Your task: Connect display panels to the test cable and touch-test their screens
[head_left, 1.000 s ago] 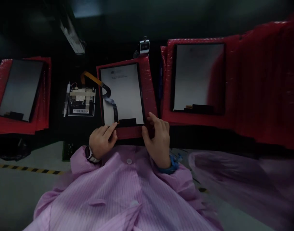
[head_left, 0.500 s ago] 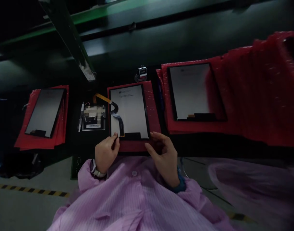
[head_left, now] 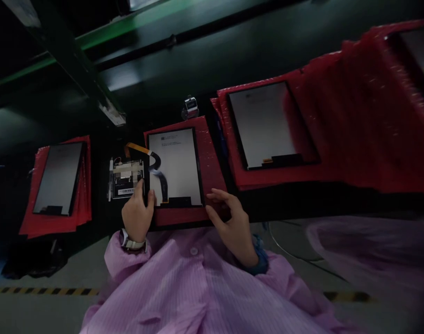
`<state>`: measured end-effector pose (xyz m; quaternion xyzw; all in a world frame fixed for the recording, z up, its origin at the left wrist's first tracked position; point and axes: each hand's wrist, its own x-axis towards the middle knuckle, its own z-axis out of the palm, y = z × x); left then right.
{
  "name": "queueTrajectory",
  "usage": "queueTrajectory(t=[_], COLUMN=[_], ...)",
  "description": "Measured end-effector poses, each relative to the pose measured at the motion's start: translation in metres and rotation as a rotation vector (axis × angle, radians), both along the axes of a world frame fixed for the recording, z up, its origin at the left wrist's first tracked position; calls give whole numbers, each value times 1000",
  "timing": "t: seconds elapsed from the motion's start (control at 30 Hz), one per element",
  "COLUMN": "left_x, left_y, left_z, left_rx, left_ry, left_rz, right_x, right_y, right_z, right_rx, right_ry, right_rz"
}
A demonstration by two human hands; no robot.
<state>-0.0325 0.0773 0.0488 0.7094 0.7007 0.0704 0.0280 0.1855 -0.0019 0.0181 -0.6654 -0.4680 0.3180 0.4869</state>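
Before me a display panel [head_left: 179,171] lies with its pale back up on a red plastic sheet [head_left: 213,162]. A black and orange flex cable [head_left: 156,160] curves from its lower edge out over its left side. My left hand [head_left: 137,214] is at the panel's lower left corner, index finger stretched up over the edge of a small circuit board [head_left: 123,172], thumb apart beside the panel. I cannot tell whether the fingertips touch either. Just off the panel's lower right corner, my right hand [head_left: 231,225] has its fingers spread and holds nothing.
A white pen [head_left: 110,178] lies left of the board. Behind the panel stands a metal tally counter [head_left: 190,107]. Another panel [head_left: 60,178] lies on red sheets at left. At right, a panel [head_left: 262,125] rests among many red sleeves [head_left: 354,120]. A green beam [head_left: 76,65] slants overhead.
My left hand has left its pinch at the panel's lower left corner and moved left towards the board, its index finger now extended. My right hand stays near the right corner. The view has tilted.
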Motion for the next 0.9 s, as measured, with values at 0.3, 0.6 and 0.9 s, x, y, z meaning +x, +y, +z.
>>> queueTrajectory(t=[0.3, 0.6, 0.9], left_x=[4, -6, -13], left_y=[5, -4, -20], left_z=[7, 3, -2], left_rx=[-41, 14, -16], left_ry=[59, -125, -437], left_rz=[45, -36, -31], right_x=[5, 6, 0], right_y=[0, 3, 3], right_z=[1, 6, 19], right_rx=[-7, 19, 3], right_ry=[96, -38, -50], right_rz=[22, 130, 169])
